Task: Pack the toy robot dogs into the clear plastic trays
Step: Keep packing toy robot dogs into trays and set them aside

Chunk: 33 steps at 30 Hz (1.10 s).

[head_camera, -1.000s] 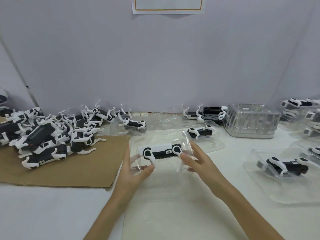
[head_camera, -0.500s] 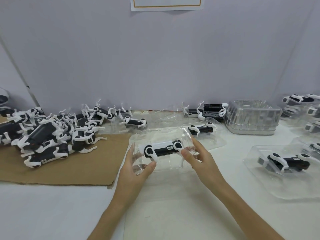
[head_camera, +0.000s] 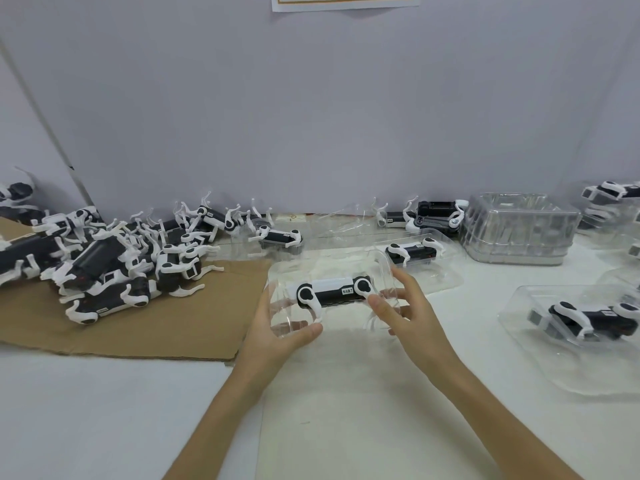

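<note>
A black-and-white toy robot dog lies on its side inside a clear plastic tray held up in the middle of the view. My left hand grips the tray's left edge, thumb in front and fingers behind. At the tray's right end is my right hand, its thumb pressing on the dog near the rear leg and its fingers spread along the tray's right wall. A pile of several loose robot dogs lies on brown cardboard at the left.
Packed trays with dogs sit behind and at the right. A stack of clear trays stands at the back right, more packed dogs at the far right edge. A grey wall closes the back; the white table stretches toward me.
The tray with the dog has been lifted slightly and tilted toward me between both hands. My right fingers have spread more along its right end.
</note>
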Each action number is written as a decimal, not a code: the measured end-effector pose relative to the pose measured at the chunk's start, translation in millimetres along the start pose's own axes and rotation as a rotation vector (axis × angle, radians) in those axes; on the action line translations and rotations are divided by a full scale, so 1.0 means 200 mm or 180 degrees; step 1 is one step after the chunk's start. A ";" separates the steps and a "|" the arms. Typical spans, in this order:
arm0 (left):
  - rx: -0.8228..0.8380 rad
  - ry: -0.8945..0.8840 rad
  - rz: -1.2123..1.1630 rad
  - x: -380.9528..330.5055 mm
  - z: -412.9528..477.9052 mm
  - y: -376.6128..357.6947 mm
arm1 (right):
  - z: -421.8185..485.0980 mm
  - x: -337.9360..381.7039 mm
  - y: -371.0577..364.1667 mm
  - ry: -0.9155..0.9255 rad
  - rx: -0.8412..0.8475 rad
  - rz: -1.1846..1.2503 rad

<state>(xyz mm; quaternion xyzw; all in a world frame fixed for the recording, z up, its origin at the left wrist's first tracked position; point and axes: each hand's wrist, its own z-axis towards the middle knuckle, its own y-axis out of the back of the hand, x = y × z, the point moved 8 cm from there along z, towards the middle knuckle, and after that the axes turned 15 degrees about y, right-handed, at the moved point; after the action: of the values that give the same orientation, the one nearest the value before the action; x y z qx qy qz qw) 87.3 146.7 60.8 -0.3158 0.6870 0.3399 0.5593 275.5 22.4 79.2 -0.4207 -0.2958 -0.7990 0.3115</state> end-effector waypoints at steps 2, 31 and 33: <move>-0.0039 -0.0044 -0.0062 -0.01 0.00 0.00 | 0.00 -0.01 -0.01 -0.0003 0.0013 -0.0016; -0.0241 0.0359 -0.0835 0.03 0.01 0.05 | -0.02 0.01 0.02 -0.0170 0.0025 0.0240; -0.0210 0.0233 -0.0772 0.03 0.00 0.02 | -0.02 0.01 0.04 -0.0110 -0.0085 0.0082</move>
<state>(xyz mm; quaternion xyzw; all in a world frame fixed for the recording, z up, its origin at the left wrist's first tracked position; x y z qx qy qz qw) 82.3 149.1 56.1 -0.4269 0.6522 0.2804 0.5601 279.0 15.0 80.3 -0.4423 -0.2850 -0.7915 0.3109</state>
